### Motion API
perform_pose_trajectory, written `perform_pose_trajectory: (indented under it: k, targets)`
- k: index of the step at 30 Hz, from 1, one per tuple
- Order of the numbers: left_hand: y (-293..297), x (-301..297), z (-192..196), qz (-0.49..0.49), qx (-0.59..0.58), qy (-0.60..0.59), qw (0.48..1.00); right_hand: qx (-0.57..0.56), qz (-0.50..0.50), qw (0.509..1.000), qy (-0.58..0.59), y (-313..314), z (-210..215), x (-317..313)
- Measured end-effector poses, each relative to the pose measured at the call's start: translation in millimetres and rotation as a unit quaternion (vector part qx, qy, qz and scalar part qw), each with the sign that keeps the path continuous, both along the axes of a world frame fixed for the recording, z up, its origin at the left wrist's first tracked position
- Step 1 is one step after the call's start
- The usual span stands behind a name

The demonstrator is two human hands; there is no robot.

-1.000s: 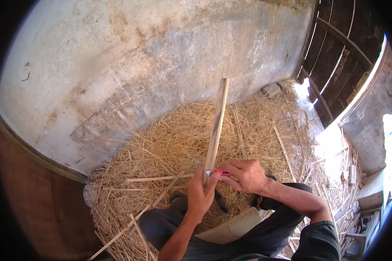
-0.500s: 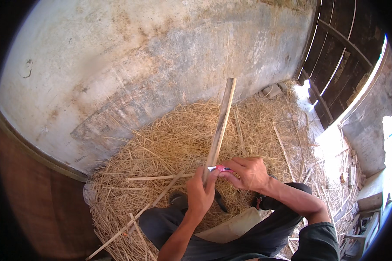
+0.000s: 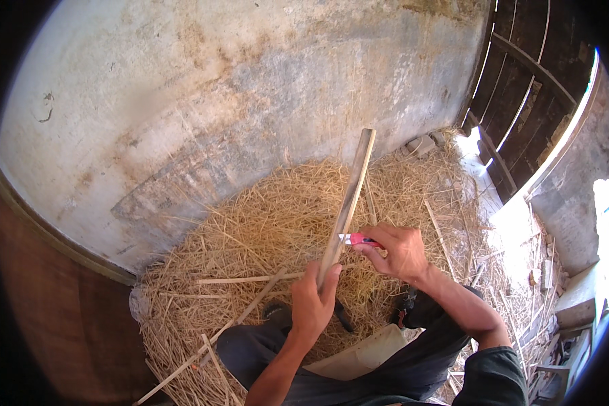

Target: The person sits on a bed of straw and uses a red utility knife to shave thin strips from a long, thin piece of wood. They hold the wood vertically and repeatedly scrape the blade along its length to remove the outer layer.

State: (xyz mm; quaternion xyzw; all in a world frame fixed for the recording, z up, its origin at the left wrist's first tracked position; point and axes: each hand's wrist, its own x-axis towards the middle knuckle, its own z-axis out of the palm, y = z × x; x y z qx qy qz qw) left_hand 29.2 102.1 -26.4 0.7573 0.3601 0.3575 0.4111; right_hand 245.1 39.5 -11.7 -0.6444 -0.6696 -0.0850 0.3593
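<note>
My left hand (image 3: 312, 301) is closed around the lower end of a wooden strip (image 3: 351, 193), which slants up and slightly right, away from me. A pink utility knife (image 3: 364, 239) is gripped in my right hand (image 3: 400, 252). Its short pale blade points left and meets the right edge of the strip, a little above my left hand. Whether the blade bites into the wood cannot be made out.
Straw (image 3: 277, 210) covers the floor below my hands. Thin wooden sticks (image 3: 247, 279) lie across it at the left, near my bent legs. A stained wall (image 3: 264, 101) rises behind, and a slatted wooden door (image 3: 521, 95) stands at the far right. Stones (image 3: 421, 145) lie by the wall.
My right hand has moved the knife up along the strip, away from my left hand. The strip's top has shifted slightly right and down.
</note>
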Motion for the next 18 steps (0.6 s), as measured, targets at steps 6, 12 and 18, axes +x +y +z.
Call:
perform_pose_trajectory:
  k: [6, 12, 18]
  targets:
    - [-4, -5, -12, -0.020, -0.007, 0.033, 0.999, 0.056, -0.042, 0.997, 0.024, 10, 3, 28]
    - [-4, -7, -13, -0.029, -0.020, 0.043, 0.998, 0.059, -0.055, 0.997, 0.019, 13, 6, 39]
    - [-9, -3, -21, -0.048, -0.015, 0.031, 0.998, 0.056, -0.166, 0.984, 0.027, 22, 20, 82]
